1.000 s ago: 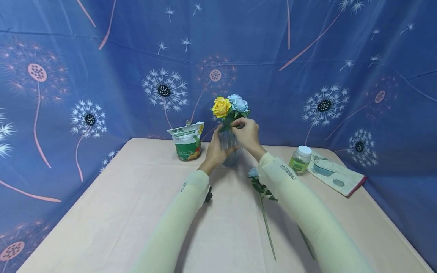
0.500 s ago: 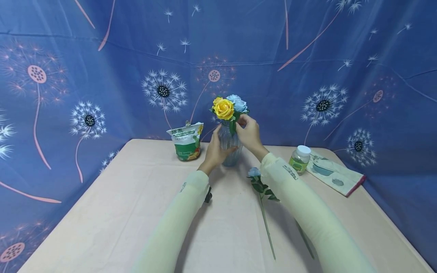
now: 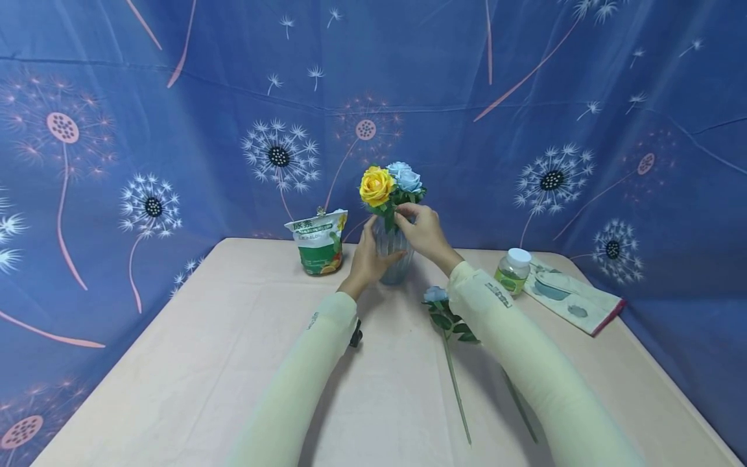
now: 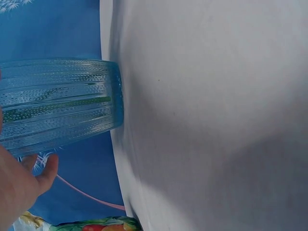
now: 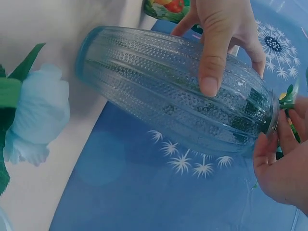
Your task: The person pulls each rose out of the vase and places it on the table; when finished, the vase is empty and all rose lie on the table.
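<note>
A blue dandelion-print backdrop [image 3: 443,78] hangs behind the pale table [image 3: 245,363]. A long-stemmed blue rose [image 3: 441,321] lies on the tabletop near the right sleeve. The ribbed glass vase [image 5: 163,91] stands at the table's far side, right of a green-and-white bag [image 3: 318,243]. The left hand [image 3: 367,256] grips the vase, thumb across its front. A yellow rose [image 3: 377,186] and light blue blooms [image 3: 404,176] top it. The right hand [image 3: 425,230] appears to pinch greenery [image 3: 390,220] at the mouth, though its fingertips are partly hidden.
</note>
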`<action>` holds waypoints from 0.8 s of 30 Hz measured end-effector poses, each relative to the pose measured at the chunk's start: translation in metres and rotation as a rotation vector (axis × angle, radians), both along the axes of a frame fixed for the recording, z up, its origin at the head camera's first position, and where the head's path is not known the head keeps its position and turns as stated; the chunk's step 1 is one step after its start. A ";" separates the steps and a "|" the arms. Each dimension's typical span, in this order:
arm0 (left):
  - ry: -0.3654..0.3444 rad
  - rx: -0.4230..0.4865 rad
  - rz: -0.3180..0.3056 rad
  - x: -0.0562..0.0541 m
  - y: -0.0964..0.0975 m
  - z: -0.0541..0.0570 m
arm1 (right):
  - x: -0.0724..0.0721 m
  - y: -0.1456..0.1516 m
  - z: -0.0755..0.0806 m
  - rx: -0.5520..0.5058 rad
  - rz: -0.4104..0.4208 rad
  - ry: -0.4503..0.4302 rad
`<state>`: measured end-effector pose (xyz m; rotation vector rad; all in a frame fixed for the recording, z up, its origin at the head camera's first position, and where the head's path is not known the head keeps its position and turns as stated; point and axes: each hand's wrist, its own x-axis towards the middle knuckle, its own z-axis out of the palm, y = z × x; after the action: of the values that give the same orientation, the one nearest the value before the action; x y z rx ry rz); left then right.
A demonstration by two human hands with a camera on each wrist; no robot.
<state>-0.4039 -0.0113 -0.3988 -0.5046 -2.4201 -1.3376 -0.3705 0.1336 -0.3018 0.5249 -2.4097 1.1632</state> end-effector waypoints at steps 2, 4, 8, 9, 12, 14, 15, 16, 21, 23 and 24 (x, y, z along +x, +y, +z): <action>0.008 -0.001 0.002 0.000 0.000 0.000 | -0.001 0.000 -0.001 0.009 0.005 0.011; 0.006 -0.004 0.005 0.000 -0.001 -0.001 | -0.003 0.000 -0.002 0.003 -0.005 0.032; -0.021 0.006 -0.001 -0.001 -0.002 -0.003 | -0.006 -0.001 -0.006 -0.046 -0.045 0.066; -0.027 0.011 -0.004 -0.001 -0.002 -0.004 | -0.006 -0.001 -0.006 -0.062 -0.057 0.072; -0.032 0.028 -0.012 0.000 -0.001 -0.004 | -0.007 -0.001 -0.009 -0.108 -0.078 0.085; -0.025 0.035 -0.012 0.000 -0.001 -0.004 | -0.008 -0.001 -0.010 -0.141 -0.088 0.099; -0.020 0.036 -0.011 0.000 -0.001 -0.004 | -0.008 -0.001 -0.011 -0.158 -0.090 0.104; -0.013 0.038 -0.012 0.000 -0.001 -0.004 | -0.007 -0.001 -0.012 -0.168 -0.096 0.115; 0.014 0.033 -0.010 0.001 -0.001 -0.003 | -0.008 0.001 -0.019 -0.185 -0.134 0.206; 0.022 0.029 -0.011 0.001 0.000 -0.003 | -0.009 0.002 -0.022 -0.180 -0.148 0.258; 0.026 0.029 -0.011 0.001 -0.001 -0.003 | -0.010 0.003 -0.024 -0.182 -0.153 0.288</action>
<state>-0.4025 -0.0119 -0.4023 -0.5250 -2.3771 -1.3594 -0.3801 0.1365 -0.3255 0.4104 -2.0400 1.1412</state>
